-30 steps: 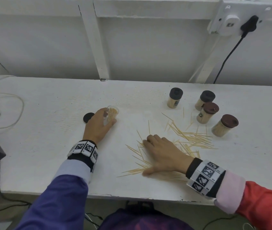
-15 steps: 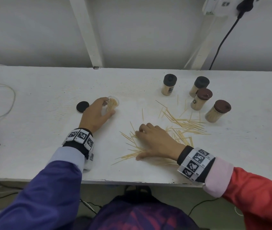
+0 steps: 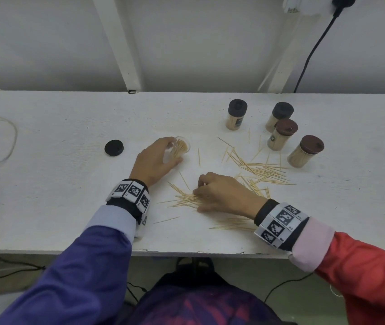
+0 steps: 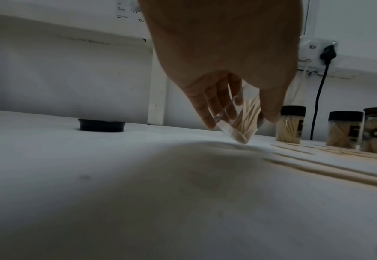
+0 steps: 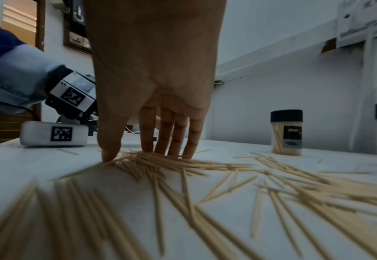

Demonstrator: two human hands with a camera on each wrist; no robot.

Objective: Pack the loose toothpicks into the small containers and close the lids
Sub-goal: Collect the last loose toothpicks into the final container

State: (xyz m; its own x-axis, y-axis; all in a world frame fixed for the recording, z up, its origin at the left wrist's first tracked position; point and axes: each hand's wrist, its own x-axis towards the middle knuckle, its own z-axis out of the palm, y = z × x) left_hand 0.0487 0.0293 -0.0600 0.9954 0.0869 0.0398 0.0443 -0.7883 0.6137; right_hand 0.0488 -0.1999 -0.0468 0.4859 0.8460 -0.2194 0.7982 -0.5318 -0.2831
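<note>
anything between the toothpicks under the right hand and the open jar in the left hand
Nothing visible. Bare table and a few stray toothpicks separate the right hand from the open jar, which the left hand holds tilted, lid off.

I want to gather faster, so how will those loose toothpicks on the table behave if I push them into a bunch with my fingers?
The loose toothpicks look thin, stiff and light, so they would probably slide easily on the smooth table. They lie crossed at many angles, so some may roll or skew away. The right hand presses only part of them.
</note>
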